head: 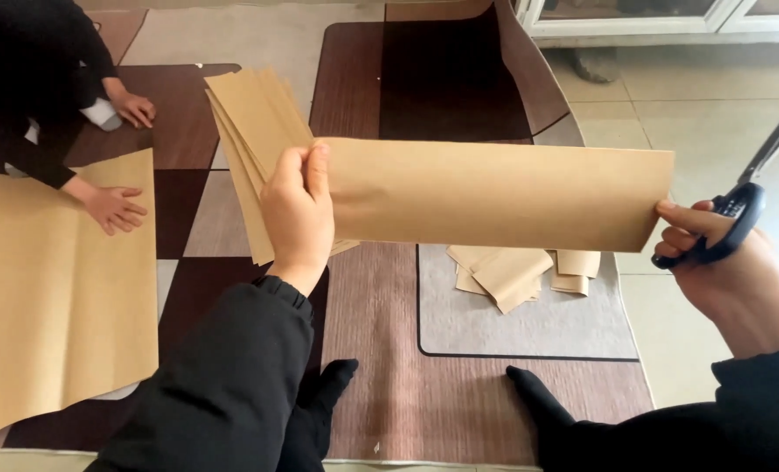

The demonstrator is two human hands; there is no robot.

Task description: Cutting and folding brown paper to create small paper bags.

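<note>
You held a long strip of brown paper (494, 194) level above the patterned floor mat (389, 385), your left hand (298, 214) closed on its near end, thumb and fingers pinching the edge. Your right hand (722, 262) steadied the far corner with its fingertips, its grip wrapped through the handles of black scissors (729, 223). Cut strips lay stacked (254, 140) behind, offcuts (516, 273) below. A co-worker's hand (114, 208) pressed a large sheet (53, 288) flat. Keeping the strip taut and square would likely serve a clean cut.
</note>
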